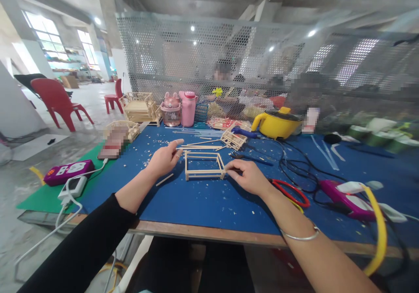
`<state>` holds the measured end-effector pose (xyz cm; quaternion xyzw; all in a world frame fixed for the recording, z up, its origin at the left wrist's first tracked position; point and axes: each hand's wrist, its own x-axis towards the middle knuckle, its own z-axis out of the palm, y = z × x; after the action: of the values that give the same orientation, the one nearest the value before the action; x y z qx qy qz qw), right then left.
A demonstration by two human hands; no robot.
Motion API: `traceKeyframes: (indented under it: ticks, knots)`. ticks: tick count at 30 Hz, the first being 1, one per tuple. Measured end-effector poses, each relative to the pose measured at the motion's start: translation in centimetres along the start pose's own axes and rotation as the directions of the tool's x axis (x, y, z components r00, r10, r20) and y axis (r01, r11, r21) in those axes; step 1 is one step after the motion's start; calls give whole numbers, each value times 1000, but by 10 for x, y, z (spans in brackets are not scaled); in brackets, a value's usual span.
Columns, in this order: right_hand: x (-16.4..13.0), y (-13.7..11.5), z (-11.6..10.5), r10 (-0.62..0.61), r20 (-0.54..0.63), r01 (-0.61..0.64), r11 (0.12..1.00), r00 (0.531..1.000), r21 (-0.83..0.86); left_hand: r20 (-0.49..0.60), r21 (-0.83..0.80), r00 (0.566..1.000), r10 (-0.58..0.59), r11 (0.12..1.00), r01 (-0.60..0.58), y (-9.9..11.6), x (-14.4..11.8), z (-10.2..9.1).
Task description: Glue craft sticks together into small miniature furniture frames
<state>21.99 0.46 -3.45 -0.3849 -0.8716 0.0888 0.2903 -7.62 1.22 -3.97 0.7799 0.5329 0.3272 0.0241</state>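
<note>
A small box-shaped frame of thin wooden sticks (204, 171) stands on the blue table mat in front of me. At its right end, my right hand (247, 175) has thumb and fingers closed on the corner post. My left hand (165, 158) hovers to the left of the frame, apart from it, with fingers stretched out and nothing visible in them. One loose wooden stick (164, 179) lies under that hand. Behind the frame lie more loose sticks (201, 147) and a smaller wooden stick model (234, 139), with a blue glue gun (244, 132) beside it.
Red-handled scissors (291, 192), black cables and a purple power strip (347, 199) lie to the right. A yellow pot (278, 125), a pink bottle (188, 110) and a stick model (140, 109) stand at the back. On the left are a phone (114, 142) and another purple strip (68, 172).
</note>
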Motion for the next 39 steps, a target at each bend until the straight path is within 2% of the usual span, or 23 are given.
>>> traceKeyframes:
  ticks: [7, 16, 19, 22, 26, 29, 31, 35, 37, 39]
  knots:
    - [0, 0, -1, -4, 7, 4, 1000, 1000, 4, -65, -8, 994, -84, 996, 84, -20, 10, 9]
    - [-2, -2, -2, -12, -13, 12, 1000, 1000, 13, -65, -9, 990, -123, 992, 123, -31, 4, 8]
    - [-2, -2, -1, -12, -18, 12, 1000, 1000, 15, -68, 8, 992, -103, 995, 104, -26, -4, 6]
    - [-3, 0, 0, -28, -24, 28, 999, 999, 23, -89, -5, 994, -59, 998, 59, -12, -13, 4]
    - [-3, 0, 0, -24, -30, 25, 999, 999, 25, -141, 15, 988, 61, 998, -59, 12, -22, 6]
    - [-3, -1, 0, -15, -31, 16, 1000, 999, 24, -110, -19, 986, 125, 992, -128, 23, -24, 10]
    - [-3, -2, 0, -14, -33, 15, 1000, 999, 16, -90, -102, 990, 111, 988, -120, 24, -23, 13]
    - [-3, -3, 0, -16, -43, 17, 1000, 999, 4, -94, -273, 995, -17, 962, -10, 18, -19, 16]
    - [-3, -3, 0, -25, -50, 25, 1000, 998, -2, -56, -293, 997, -46, 956, 27, 15, -17, 17]
    - [-3, -4, 0, -29, -53, 28, 1000, 998, -11, 12, -283, 1000, -16, 959, 18, 13, -15, 17]
